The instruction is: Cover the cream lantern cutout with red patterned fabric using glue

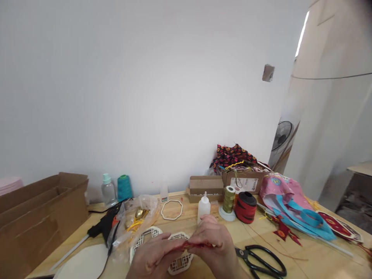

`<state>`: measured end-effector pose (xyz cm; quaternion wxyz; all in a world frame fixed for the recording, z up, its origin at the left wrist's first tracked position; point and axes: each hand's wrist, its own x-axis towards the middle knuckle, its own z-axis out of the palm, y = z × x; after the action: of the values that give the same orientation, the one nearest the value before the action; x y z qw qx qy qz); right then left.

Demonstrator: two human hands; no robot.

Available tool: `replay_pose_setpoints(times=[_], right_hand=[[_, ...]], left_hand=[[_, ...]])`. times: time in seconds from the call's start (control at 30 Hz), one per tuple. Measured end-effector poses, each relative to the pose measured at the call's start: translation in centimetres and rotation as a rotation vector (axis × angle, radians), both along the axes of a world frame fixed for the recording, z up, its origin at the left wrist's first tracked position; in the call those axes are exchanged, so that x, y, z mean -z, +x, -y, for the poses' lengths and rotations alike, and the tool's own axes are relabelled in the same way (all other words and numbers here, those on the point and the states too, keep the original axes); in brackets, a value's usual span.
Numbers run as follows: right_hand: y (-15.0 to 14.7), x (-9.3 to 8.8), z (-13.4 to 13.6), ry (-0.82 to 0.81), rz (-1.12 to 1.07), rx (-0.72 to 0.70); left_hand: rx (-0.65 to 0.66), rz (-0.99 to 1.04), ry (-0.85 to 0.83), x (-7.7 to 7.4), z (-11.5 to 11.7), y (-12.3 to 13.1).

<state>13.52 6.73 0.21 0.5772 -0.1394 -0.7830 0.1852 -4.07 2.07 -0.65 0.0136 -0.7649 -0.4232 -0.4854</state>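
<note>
The left hand (155, 255) and right hand (214, 242), fingers curled and thumbs pressed in, pinch a slim, dark red piece (188, 245). Fingers cover most of it, leaving its outline and material unclear. It sits between both hands' fingertips, above a cream, wavy-edged lattice cutout (188, 264) on the pale wooden tabletop (188, 223).

This looks like a small craft workshop: a wooden counter (258, 236) against a plain white wall (130, 77), crowded with making supplies. A teal spool (124, 188), an olive spool (229, 201) and a red-and-black spool (245, 209) share it with a squeeze bottle (204, 207), scissors (245, 254) and a black glue gun (106, 223) — plus cut lattice frames (180, 267) and, at the back, bunched patterned fabric (231, 154).
</note>
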Motion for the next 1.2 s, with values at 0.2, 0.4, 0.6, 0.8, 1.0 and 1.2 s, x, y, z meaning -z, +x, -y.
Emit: replay_pose_setpoints(times=[0.2,0.4,0.6,0.8,1.0,1.2], right_hand=[[0.0,0.8,0.4,-0.079,-0.026,-0.008],[0.2,1.1,0.9,-0.055,0.000,0.042],[0.2,1.2,1.2,-0.031,-0.050,0.003],[0.4,0.9,1.1,0.020,-0.017,0.014],[0.8,0.7,1.3,0.101,0.113,-0.049],[1.1,0.6,1.3,0.000,0.031,-0.071]], left_hand=[[-0.135,-0.061,0.071,-0.3,0.9,0.8],[-0.055,-0.105,0.112,0.1,0.8,1.3],[-0.076,-0.091,0.038,0.2,0.9,0.9],[-0.040,-0.151,0.054,1.0,0.6,-0.3],[-0.024,-0.210,-0.098,0.7,0.7,0.1],[-0.015,-0.184,-0.025,0.8,0.6,0.4]])
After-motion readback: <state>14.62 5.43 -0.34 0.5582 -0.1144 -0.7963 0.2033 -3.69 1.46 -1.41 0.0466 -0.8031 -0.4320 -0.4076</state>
